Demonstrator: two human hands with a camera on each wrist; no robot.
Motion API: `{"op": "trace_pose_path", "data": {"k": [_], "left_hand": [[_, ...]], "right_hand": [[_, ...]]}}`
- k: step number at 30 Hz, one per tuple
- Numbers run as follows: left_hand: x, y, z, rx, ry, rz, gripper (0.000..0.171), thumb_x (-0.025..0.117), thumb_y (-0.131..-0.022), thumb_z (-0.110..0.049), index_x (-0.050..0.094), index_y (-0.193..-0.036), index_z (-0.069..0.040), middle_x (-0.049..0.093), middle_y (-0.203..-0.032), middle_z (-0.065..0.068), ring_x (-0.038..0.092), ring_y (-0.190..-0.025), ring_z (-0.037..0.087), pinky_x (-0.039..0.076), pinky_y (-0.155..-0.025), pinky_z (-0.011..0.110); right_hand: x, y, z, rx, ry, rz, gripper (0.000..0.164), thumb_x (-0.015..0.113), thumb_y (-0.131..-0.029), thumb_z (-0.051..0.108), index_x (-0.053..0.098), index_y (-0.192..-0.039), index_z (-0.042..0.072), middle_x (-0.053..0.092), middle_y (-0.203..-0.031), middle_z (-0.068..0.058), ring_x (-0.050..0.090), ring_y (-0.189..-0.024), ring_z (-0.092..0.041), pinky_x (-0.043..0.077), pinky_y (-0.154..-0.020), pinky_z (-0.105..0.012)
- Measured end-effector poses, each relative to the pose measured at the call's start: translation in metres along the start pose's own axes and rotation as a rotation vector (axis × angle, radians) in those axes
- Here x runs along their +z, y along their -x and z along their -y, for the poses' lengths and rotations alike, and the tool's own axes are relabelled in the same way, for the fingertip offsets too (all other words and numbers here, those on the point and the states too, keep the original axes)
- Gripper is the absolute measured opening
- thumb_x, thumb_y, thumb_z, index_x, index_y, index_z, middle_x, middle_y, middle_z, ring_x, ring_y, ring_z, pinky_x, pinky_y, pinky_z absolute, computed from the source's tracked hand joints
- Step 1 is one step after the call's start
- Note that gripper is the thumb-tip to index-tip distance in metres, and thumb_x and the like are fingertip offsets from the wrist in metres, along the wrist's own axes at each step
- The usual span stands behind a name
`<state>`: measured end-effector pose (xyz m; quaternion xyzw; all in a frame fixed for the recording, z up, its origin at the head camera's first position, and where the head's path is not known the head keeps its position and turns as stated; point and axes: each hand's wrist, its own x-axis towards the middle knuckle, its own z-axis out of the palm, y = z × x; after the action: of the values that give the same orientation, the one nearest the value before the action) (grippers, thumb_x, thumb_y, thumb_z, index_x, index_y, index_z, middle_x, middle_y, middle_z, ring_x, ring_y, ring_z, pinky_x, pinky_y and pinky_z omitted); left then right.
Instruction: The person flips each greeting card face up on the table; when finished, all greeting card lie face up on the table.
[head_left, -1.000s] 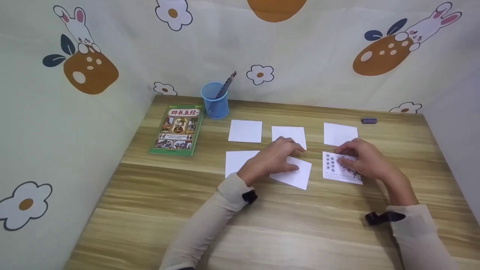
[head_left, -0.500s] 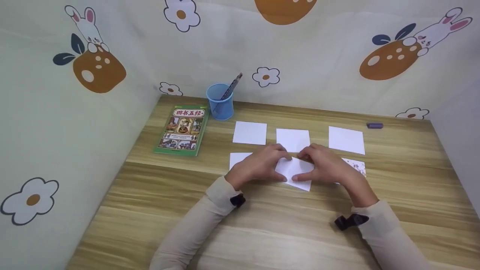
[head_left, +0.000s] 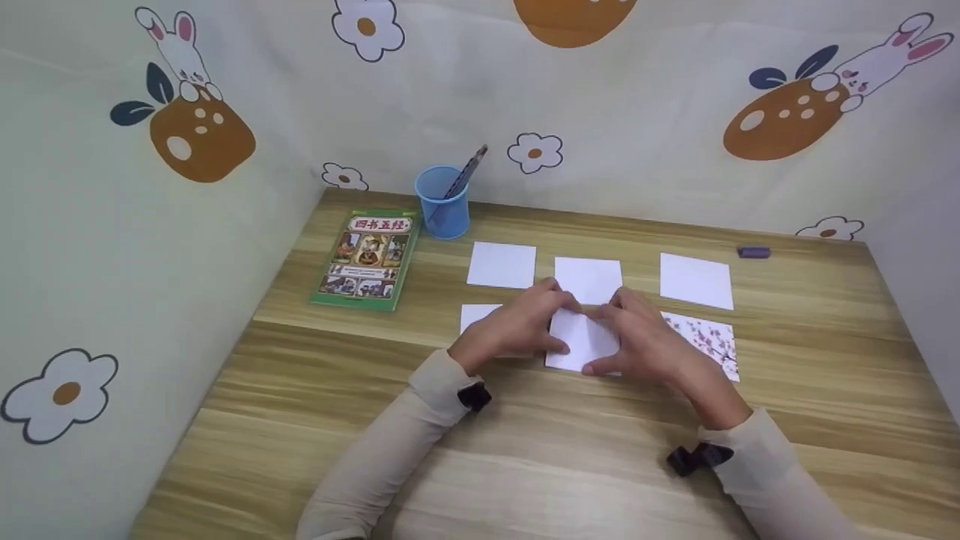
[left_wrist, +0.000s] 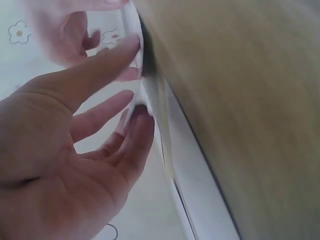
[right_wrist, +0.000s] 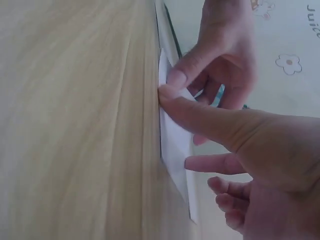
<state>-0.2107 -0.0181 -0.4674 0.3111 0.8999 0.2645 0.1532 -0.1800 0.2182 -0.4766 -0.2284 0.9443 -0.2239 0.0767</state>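
Taking the middle card as the centre of the dial in the head view, a green-bordered book [head_left: 365,259] lies on the wood-grained tabletop [head_left: 525,450] between nine and ten o'clock. Just beside it, between ten and eleven, stands a blue cup [head_left: 448,219]; slim dark pens or pencils [head_left: 471,169] stand in it, their tops leaning toward one o'clock past the rim. Next come a partly covered white card [head_left: 475,316] at about nine and another white card [head_left: 502,265] between ten and eleven. The left hand [head_left: 517,322] has its fingers bent to the middle card's far left corner and its thumb at the left edge, holding it; from this hand the middle card [head_left: 581,337] lies just past three o'clock. That card shows its blank white face between the two hands, though whether it rests wholly flat is hard to tell. At twelve lies a further white card [head_left: 589,279]. The right hand [head_left: 649,341] grips the middle card too, thumb on the near edge and fingers at the far one, so the card sits at its nine o'clock. Beyond are a blank white card [head_left: 696,281] at two, a blossom-printed card [head_left: 709,345] at three, partly covered by the right hand, and a short purple stick [head_left: 754,253] farther out at two.
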Motion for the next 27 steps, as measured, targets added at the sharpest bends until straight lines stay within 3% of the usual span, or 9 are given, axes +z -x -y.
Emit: {"op": "trace_pose_path", "data": {"k": [5,9,12,14,15,18,22,24,27], "left_hand": [[-0.008,-0.003,0.002,0.025,0.094,-0.07,0.052,0.088,-0.093,-0.018,0.067,-0.14,-0.014,0.066,-0.132,0.006,0.062,-0.113,0.018,0.055,-0.098,0.029],[-0.01,-0.007,0.002,0.028,0.247,-0.157,0.038,0.074,-0.105,-0.03,0.066,-0.137,-0.012,0.072,-0.122,0.005,0.069,-0.096,0.016,0.057,-0.084,0.026],[-0.011,-0.009,0.001,0.009,0.415,-0.202,0.035,0.054,-0.114,-0.038,0.066,-0.133,-0.01,0.075,-0.116,0.008,0.076,-0.095,0.02,0.063,-0.082,0.028],[-0.011,-0.01,0.0,0.008,0.488,-0.197,0.032,0.052,-0.116,-0.03,0.065,-0.133,-0.007,0.076,-0.117,0.012,0.079,-0.098,0.024,0.066,-0.084,0.031],[-0.011,-0.01,0.0,0.007,0.496,-0.183,0.03,0.055,-0.114,-0.026,0.064,-0.134,-0.005,0.075,-0.119,0.013,0.079,-0.098,0.026,0.067,-0.084,0.033],[-0.01,-0.01,0.002,0.006,0.397,-0.104,0.039,0.07,-0.106,-0.019,0.062,-0.141,-0.003,0.071,-0.129,0.015,0.076,-0.106,0.027,0.065,-0.09,0.033],[-0.006,-0.008,0.005,-0.013,0.132,-0.005,0.061,0.081,-0.099,-0.026,0.058,-0.153,-0.01,0.062,-0.152,0.01,0.06,-0.138,0.026,0.052,-0.116,0.036],[-0.004,-0.006,0.005,-0.031,0.042,0.028,0.067,0.083,-0.097,-0.028,0.055,-0.157,-0.015,0.054,-0.163,0.009,0.047,-0.153,0.028,0.043,-0.126,0.04],[-0.001,-0.004,0.004,-0.07,-0.033,0.063,0.068,0.084,-0.096,-0.03,0.055,-0.158,-0.019,0.042,-0.173,0.007,0.03,-0.164,0.029,0.035,-0.133,0.046]], "right_hand": [[0.003,-0.004,-0.001,-0.044,-0.154,0.061,0.08,0.095,-0.084,0.034,0.055,-0.149,0.009,0.065,-0.102,-0.005,0.058,-0.086,-0.017,0.049,-0.073,-0.029],[0.006,-0.009,-0.006,-0.047,-0.29,0.033,0.061,0.091,-0.09,0.036,0.057,-0.136,0.014,0.066,-0.093,0.0,0.061,-0.079,-0.014,0.052,-0.068,-0.025],[0.006,-0.012,-0.011,-0.061,-0.431,-0.035,0.034,0.076,-0.103,0.036,0.062,-0.124,0.013,0.073,-0.094,-0.001,0.071,-0.082,-0.016,0.058,-0.07,-0.025],[0.006,-0.014,-0.014,-0.084,-0.478,-0.087,0.022,0.061,-0.112,0.032,0.067,-0.12,0.012,0.077,-0.097,-0.004,0.074,-0.087,-0.018,0.059,-0.074,-0.026],[0.006,-0.014,-0.015,-0.101,-0.489,-0.104,0.023,0.053,-0.115,0.029,0.069,-0.12,0.011,0.079,-0.101,-0.005,0.075,-0.091,-0.019,0.059,-0.079,-0.026],[0.006,-0.013,-0.018,-0.105,-0.465,-0.113,0.033,0.043,-0.118,0.028,0.073,-0.12,0.014,0.08,-0.109,-0.002,0.074,-0.099,-0.018,0.056,-0.085,-0.025],[0.007,-0.011,-0.023,-0.079,-0.424,-0.031,0.019,0.065,-0.11,0.03,0.07,-0.125,0.02,0.077,-0.118,0.002,0.07,-0.107,-0.015,0.052,-0.091,-0.023],[0.008,-0.011,-0.025,-0.09,-0.415,0.003,0.029,0.074,-0.104,0.023,0.067,-0.131,0.019,0.076,-0.123,0.001,0.069,-0.111,-0.017,0.053,-0.095,-0.026],[0.008,-0.011,-0.028,-0.142,-0.349,-0.018,0.045,0.079,-0.098,0.011,0.063,-0.14,0.011,0.072,-0.129,-0.008,0.067,-0.119,-0.026,0.055,-0.104,-0.039]]}}
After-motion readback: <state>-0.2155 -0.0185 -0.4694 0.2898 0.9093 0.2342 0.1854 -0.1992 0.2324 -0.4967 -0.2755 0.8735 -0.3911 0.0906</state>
